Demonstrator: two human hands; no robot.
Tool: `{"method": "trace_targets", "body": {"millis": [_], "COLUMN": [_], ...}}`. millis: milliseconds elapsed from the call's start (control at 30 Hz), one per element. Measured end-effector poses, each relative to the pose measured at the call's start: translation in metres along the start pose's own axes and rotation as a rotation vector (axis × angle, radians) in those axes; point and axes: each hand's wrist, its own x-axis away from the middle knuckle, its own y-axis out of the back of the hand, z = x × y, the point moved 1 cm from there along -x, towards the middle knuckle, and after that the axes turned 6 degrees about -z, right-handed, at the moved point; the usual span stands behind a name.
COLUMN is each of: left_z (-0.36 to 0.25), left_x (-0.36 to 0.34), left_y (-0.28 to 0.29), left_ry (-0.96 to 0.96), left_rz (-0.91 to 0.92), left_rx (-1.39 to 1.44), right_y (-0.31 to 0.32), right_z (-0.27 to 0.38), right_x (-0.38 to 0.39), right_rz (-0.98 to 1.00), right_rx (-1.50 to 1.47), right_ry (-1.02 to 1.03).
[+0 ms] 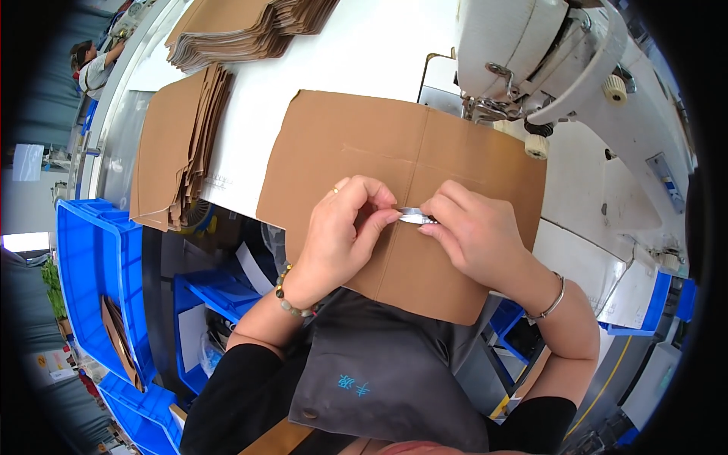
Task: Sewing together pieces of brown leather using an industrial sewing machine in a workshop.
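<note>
A brown leather-like panel [337, 144] with a stitched seam down its middle lies flat on the white sewing table [250, 152], its near edge hanging toward my lap. Above the seam, my right hand [474, 231] pinches a small silver metal tool [415, 216], perhaps thread snips; the fingers partly cover it. My left hand [341, 235] has thumb and forefinger closed in a pinch at the tool's left end. Whatever sits between those fingertips is too small to make out. Just beyond the panel's far right part stands the sewing machine head [512, 68].
Stacks of brown panels lie at the far left [250, 38] and along the left table edge [178, 144]. A blue bin [98, 265] stands left of the table, with another blue bin [144, 409] below. Far left, another person [95, 68] works.
</note>
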Motion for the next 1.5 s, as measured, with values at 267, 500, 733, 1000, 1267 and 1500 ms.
{"method": "trace_targets", "body": {"millis": [267,500,733,1000,1267,1500], "left_z": [-0.002,0.050,0.149,0.225,0.199,0.105], "left_x": [0.002,0.037,0.085,0.116,0.126,0.139], "left_y": [0.006,0.116,0.174,0.167,0.160,0.070], "left_ry": [-0.019,0.338,0.539,0.580,0.537,0.193], "left_rz": [-0.011,-0.291,-0.358,-0.388,-0.375,-0.007], "left_rx": [-0.023,-0.056,-0.624,-0.671,-0.657,-0.419], "right_y": [0.000,0.013,0.012,0.005,0.021,0.053], "right_z": [0.002,-0.009,-0.035,-0.056,-0.056,-0.053], "right_x": [-0.001,-0.007,-0.012,-0.005,-0.001,0.048], "right_rz": [0.000,-0.039,-0.162,-0.170,-0.209,-0.437], "right_rx": [-0.034,-0.193,-0.282,-0.446,-0.609,-0.401], "right_ry": [-0.014,-0.200,-0.351,-0.392,-0.470,-0.678]}}
